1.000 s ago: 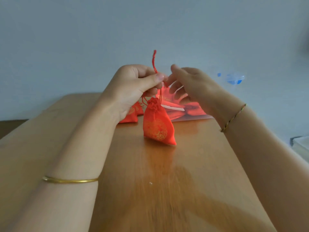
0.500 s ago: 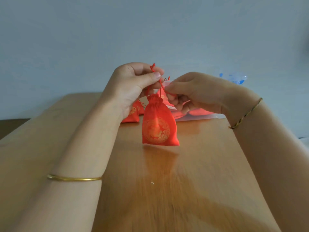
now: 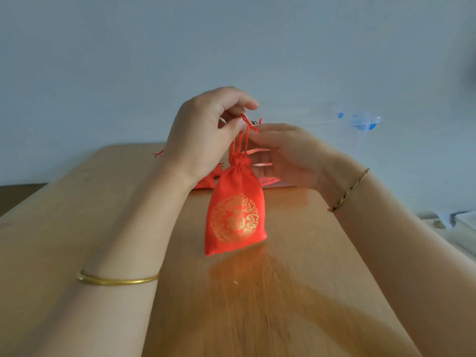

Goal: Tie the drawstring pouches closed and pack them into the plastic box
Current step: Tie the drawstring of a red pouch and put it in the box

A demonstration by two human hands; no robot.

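Change: right hand has uncurled, fingers straight beside red drawstring cord | left hand pinches cord above cinched red gold-printed fabric pouch | knot looks finished.

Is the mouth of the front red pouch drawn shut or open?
Shut. The neck of the red pouch is gathered tight under the drawstring, which the left hand pinches above it; whether a knot is tied, cannot tell.

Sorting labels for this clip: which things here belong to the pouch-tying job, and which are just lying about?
Job: red pouch, drawstring, left hand, spare pouches, plastic box.
Lying about: white speck, pale clutter at right edge.
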